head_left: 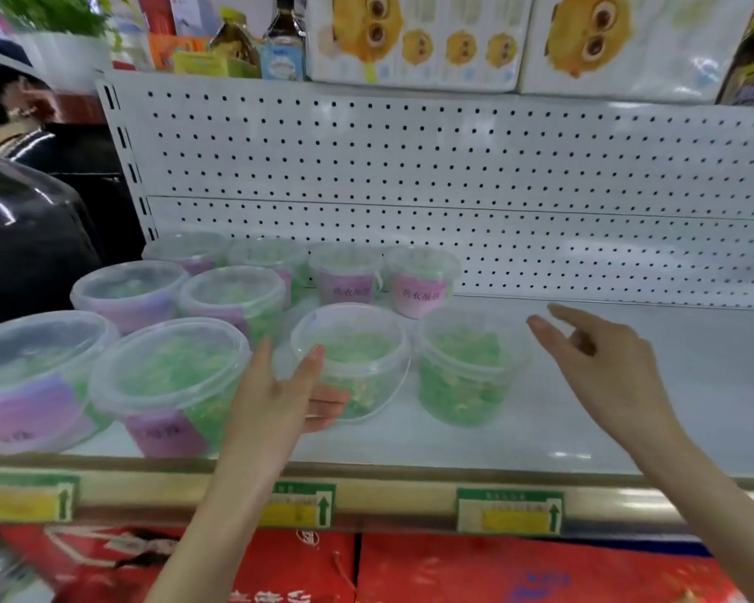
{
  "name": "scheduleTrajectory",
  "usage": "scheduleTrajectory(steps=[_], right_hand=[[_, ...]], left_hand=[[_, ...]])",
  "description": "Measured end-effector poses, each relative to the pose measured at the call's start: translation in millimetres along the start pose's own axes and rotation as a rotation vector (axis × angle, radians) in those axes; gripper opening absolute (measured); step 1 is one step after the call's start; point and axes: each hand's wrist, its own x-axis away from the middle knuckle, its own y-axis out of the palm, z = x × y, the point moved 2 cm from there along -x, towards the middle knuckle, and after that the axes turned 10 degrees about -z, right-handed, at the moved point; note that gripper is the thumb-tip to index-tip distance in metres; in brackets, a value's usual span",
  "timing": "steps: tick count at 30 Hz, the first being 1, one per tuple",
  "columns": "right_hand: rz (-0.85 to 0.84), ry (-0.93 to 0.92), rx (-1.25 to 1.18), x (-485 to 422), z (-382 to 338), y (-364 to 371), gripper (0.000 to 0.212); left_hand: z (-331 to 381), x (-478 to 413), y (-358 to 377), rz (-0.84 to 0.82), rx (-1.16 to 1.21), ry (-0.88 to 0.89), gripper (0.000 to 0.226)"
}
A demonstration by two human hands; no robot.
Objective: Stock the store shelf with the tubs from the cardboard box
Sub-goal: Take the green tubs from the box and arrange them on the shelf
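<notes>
- Head view: the left hand (279, 389) cups a clear tub (351, 359) of green contents on the shelf (627, 406); thumb on the near rim, fingers (327, 406) wrapped round the tub's lower side, so the hand grips it.
- Right hand (606, 363) hovers above the shelf, just right of a second tub (464, 367); its fingers (571, 315) are spread and loosely curled, holding nothing and touching nothing.
- The two tubs stand upright, side by side, near each other, about mid-depth on the shelf.
- More lidded tubs (166, 380) with purple labels fill the left part of the shelf, in rows running back to the pegboard (453, 167); the right part of the shelf is bare white.
- Price tags (510, 511), green and yellow, sit on the shelf's front edge.
- Red packages (497, 572) lie below the shelf.
- White packs (418, 37) with yellow cartoon figures and a dark bottle (284, 37) stand on top of the pegboard.
- Another person (18, 189) in dark clothing stands at the left.
</notes>
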Motion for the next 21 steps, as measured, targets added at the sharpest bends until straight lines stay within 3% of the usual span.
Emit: scheduleTrajectory(steps=[2, 6, 9, 12, 15, 18, 21], right_hand=[[-0.016, -0.186, 0.043, 3.1, -12.2, -3.7, 0.045], [-0.28, -0.367, 0.267, -1.6, -24.9, 18.5, 0.065], [-0.373, -0.354, 0.371, -6.1, -22.9, 33.8, 0.063], [-0.363, -0.389, 0.385, -9.8, -18.8, 40.4, 0.059], [-0.367, -0.399, 0.352, -15.6, -15.5, 41.7, 0.059], [-0.39, -0.395, 0.309, -25.2, -13.0, 45.0, 0.057], [-0.398, -0.397, 0.282, -34.5, -11.5, 48.4, 0.054]], left_hand=[[3.8, 10.9, -1.6, 0.125, -0.262, 0.171, 0.048], [21.2, 13.7, 4.9, 0.26, -0.642, 0.464, 0.036], [18.8, -7.1, 17.4, 0.113, -0.895, 0.483, 0.05], [10.7, -21.6, 23.0, -0.029, -1.06, 0.434, 0.062], [11.9, -29.7, 19.1, -0.085, -1.079, 0.455, 0.055], [23.0, -38.9, 10.6, -0.27, -1.086, 0.423, 0.044], [36.3, -47.2, -2.1, -0.415, -1.13, 0.294, 0.041]])
